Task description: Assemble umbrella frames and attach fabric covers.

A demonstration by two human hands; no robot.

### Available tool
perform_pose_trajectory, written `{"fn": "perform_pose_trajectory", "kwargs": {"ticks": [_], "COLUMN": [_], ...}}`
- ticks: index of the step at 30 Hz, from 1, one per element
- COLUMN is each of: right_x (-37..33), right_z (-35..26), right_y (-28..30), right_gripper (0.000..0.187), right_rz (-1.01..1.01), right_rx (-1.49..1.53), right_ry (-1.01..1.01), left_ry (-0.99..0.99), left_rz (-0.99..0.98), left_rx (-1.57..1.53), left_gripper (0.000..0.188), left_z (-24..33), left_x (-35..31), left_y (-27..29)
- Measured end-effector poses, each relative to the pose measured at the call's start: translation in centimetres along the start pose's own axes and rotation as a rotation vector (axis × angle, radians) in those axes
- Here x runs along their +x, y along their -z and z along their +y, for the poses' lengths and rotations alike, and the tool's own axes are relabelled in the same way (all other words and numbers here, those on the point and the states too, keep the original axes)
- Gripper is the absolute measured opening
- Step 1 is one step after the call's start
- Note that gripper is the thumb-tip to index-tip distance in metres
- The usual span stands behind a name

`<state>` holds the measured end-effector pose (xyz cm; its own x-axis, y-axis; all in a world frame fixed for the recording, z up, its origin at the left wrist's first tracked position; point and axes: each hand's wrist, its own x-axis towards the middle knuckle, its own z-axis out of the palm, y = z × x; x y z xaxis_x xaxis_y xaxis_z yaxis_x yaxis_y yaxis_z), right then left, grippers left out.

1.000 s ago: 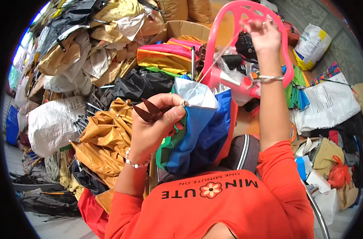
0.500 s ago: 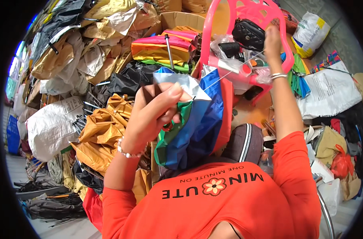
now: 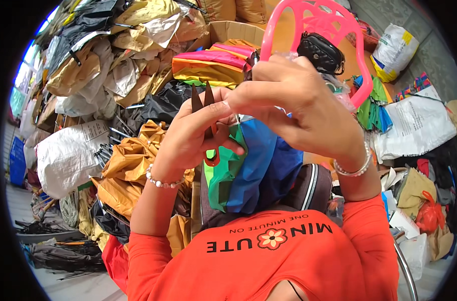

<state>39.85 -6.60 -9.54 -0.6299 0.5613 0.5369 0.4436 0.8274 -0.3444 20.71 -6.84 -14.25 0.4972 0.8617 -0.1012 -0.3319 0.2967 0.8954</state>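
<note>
My left hand [image 3: 188, 133] is closed, with a small pair of scissors [image 3: 209, 100] tucked in it. Its dark blades point upward past the fingers, and a red handle shows below the palm. The same hand's fingertips are at the top edge of a multi-coloured umbrella cloth [image 3: 253, 165], green and blue, gathered over my lap. My right hand [image 3: 308, 108] is curled in a pinch against the left fingertips, just above the cloth. What it pinches is hidden behind its fingers.
Ahead is a pink plastic chair [image 3: 366, 65] bearing a black quilted bag [image 3: 321, 52]. Folded pink and orange cloths [image 3: 208, 67] lie beside a cardboard box [image 3: 236, 31]. Golden-brown cloth [image 3: 133, 165] and a white sack [image 3: 68, 165] are heaped at left; another white sack [image 3: 409, 123] lies right.
My right hand has come back from far right, where it drew a thread taut from the cloth, to meet my left hand. The scissor blades now show above the left fingers.
</note>
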Motion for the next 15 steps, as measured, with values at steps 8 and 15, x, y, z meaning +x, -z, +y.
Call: {"fn": "perform_pose_trajectory", "kwargs": {"ticks": [8,15], "right_x": [-1.5,-1.9], "right_z": [-1.0,-1.7], "right_y": [-1.5,-2.1], "right_gripper": [0.023,0.015], "right_rz": [-0.028,-0.206], "right_rx": [-0.391,0.179], "right_ry": [-0.019,-0.378], "left_ry": [-0.183,-0.293], "left_rz": [0.176,0.190], "left_rx": [-0.087,0.041], "left_gripper": [0.013,0.013], "left_z": [-2.1,-3.9], "left_x": [-1.2,-1.9], "left_y": [-0.9,-1.1]}}
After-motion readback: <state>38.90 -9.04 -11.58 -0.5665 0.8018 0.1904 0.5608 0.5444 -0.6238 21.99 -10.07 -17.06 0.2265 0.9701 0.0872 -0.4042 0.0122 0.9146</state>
